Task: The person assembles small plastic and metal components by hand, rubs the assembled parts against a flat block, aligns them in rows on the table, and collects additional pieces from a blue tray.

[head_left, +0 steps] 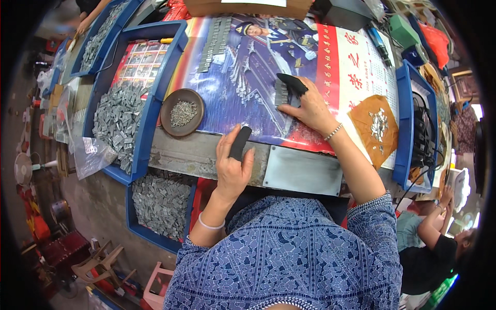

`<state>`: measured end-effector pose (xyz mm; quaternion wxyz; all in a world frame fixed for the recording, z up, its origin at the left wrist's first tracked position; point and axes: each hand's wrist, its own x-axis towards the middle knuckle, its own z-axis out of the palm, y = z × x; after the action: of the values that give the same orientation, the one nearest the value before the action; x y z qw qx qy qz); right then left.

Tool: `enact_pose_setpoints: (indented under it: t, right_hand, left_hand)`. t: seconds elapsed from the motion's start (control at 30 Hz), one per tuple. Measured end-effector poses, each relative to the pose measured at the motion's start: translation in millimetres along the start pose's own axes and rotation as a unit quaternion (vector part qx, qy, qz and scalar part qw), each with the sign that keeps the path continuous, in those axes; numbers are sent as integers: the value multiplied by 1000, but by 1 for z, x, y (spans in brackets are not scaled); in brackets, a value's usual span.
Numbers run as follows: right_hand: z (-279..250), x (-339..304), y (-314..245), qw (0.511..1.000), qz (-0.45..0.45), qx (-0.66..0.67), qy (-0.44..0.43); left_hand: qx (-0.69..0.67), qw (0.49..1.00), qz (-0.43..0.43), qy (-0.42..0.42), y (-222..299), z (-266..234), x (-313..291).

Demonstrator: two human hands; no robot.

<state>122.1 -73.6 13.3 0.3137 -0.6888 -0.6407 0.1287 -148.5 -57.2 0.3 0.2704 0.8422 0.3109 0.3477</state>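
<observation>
On the poster-covered table, a short row of small grey metal pieces [281, 95] lies side by side. My right hand [314, 109] spans it, thumb at the near end and black-covered forefinger at the far end, gripping it between them. Over the table's near edge is my left hand [231, 168], fingers stretched and thumb apart, with nothing in it. A black sleeve covers its forefinger too. Left of the hands, a round brown dish [166, 114] holds many tiny metal bits. Farther off, long rows of like grey pieces [214, 44] lie on the poster [222, 111].
Blue trays [150, 124] of loose grey pieces stand at the left, another blue bin [133, 219] below. Brown paper [361, 116] with small silvery parts lies at right, beside a blue tray [405, 129] with black cables. A metal plate [302, 170] sits at the near edge. Other people are nearby.
</observation>
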Motion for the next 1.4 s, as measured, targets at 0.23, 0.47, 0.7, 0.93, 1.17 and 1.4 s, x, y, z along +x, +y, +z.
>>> enact_pose_setpoints:
  t: [0.23, 0.47, 0.7, 0.93, 1.17, 1.4]
  right_hand:
    - [51, 62, -19, 998, -67, -17, 5]
    - [90, 110, -41, 995, -90, -41, 33]
    - [105, 124, -46, 993, -75, -77, 44]
    - [105, 129, -51, 997, -54, -21, 56]
    - [107, 132, -56, 996, -49, 18, 67]
    - [110, 131, -48, 988, -72, 45, 130]
  left_hand:
    - [-21, 999, -19, 32, 0, -4, 0]
    - [-39, 998, -26, 51, -2, -5, -2]
    - [-53, 996, -10, 66, -6, -6, -4]
    - [-65, 996, -1, 66, -6, -5, -5]
    - [-62, 995, 5, 72, -7, -6, -5]
    - [-78, 994, 4, 79, -7, -5, -4]
